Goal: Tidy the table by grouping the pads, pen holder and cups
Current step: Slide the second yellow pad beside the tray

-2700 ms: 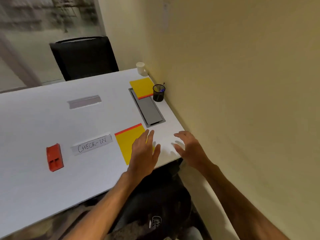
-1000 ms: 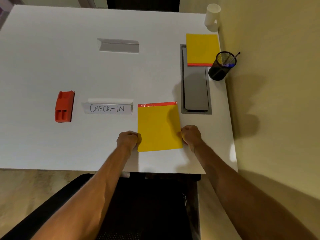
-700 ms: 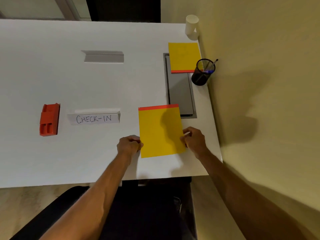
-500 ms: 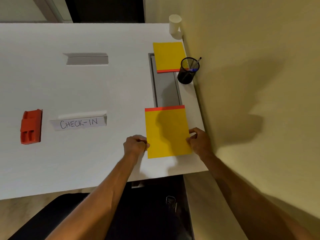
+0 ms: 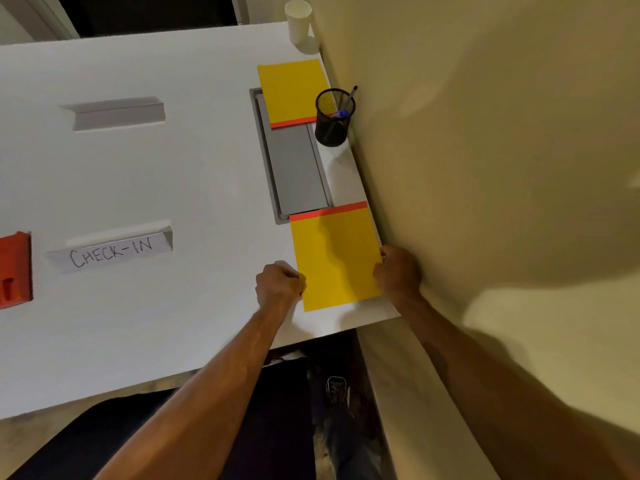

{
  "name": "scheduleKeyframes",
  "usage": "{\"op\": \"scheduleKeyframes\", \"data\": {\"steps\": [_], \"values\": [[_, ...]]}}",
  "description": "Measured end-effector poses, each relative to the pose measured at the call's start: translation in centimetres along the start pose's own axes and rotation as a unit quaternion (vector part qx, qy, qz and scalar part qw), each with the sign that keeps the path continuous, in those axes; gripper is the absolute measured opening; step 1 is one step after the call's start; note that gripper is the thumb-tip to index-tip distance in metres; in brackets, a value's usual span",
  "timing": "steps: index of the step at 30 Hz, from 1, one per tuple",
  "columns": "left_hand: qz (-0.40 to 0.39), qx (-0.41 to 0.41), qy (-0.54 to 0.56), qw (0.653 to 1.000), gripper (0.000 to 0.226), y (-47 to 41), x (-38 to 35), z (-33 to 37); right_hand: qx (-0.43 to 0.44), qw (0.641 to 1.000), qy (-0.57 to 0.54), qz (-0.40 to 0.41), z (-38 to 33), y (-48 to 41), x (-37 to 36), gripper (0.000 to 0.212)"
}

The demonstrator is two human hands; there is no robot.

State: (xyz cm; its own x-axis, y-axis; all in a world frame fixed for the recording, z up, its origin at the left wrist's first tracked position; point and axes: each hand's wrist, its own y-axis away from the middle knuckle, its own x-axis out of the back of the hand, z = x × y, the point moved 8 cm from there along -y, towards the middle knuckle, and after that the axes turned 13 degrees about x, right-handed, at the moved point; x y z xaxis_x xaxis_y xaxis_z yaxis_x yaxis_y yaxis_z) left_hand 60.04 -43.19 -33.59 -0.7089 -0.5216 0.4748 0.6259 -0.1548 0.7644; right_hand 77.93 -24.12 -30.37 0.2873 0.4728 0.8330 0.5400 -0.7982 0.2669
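Observation:
A yellow pad with a red top strip point(image 5: 334, 258) lies flat at the table's near right corner, its top edge over the end of the grey hatch. My left hand point(image 5: 278, 285) pinches its left edge and my right hand point(image 5: 398, 271) grips its right edge, close to the wall. A second yellow pad point(image 5: 292, 90) lies farther back, its red strip toward me. A black mesh pen holder point(image 5: 333, 119) with pens stands just right of that pad. A white cup point(image 5: 298, 20) stands at the far right corner.
A grey cable hatch point(image 5: 294, 168) is set into the white table point(image 5: 194, 188) between the two pads. A "CHECK-IN" sign point(image 5: 110, 252), a blank grey sign point(image 5: 116, 112) and a red holder point(image 5: 14, 268) are to the left. The yellow wall point(image 5: 485, 150) runs along the table's right edge.
Both hands have slid the near yellow pad to the right and a little forward, from beside the CHECK-IN sign to the table's right edge against the wall. The view has swung as well.

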Motion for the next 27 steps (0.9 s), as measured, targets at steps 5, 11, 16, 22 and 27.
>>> {"op": "scheduleKeyframes", "data": {"steps": [5, 11, 16, 22, 27], "values": [[0.018, -0.018, -0.026, 0.999, 0.007, 0.4, -0.5, 0.3, 0.015, 0.999, 0.043, -0.018, 0.0, 0.3, -0.4, 0.025], [0.017, -0.013, -0.023, 0.999, 0.007, 0.8, -1.3, 0.0, 0.019, 0.997, 0.066, -0.033, 0.2, 0.6, -1.1, 0.022], [0.040, -0.023, -0.042, 0.998, 0.018, 1.5, -1.3, -0.1, 0.024, 0.996, 0.079, -0.040, 0.3, 0.8, -1.4, 0.023], [0.048, -0.051, -0.040, 0.997, 0.003, 1.7, -1.1, 0.0, 0.048, 0.995, 0.075, -0.046, 0.0, 1.2, -1.5, 0.026], [0.072, -0.126, -0.085, 0.986, 0.030, 2.8, 0.0, 1.1, 0.114, 0.988, 0.091, -0.048, -2.3, 1.4, -1.1, 0.048]]}}
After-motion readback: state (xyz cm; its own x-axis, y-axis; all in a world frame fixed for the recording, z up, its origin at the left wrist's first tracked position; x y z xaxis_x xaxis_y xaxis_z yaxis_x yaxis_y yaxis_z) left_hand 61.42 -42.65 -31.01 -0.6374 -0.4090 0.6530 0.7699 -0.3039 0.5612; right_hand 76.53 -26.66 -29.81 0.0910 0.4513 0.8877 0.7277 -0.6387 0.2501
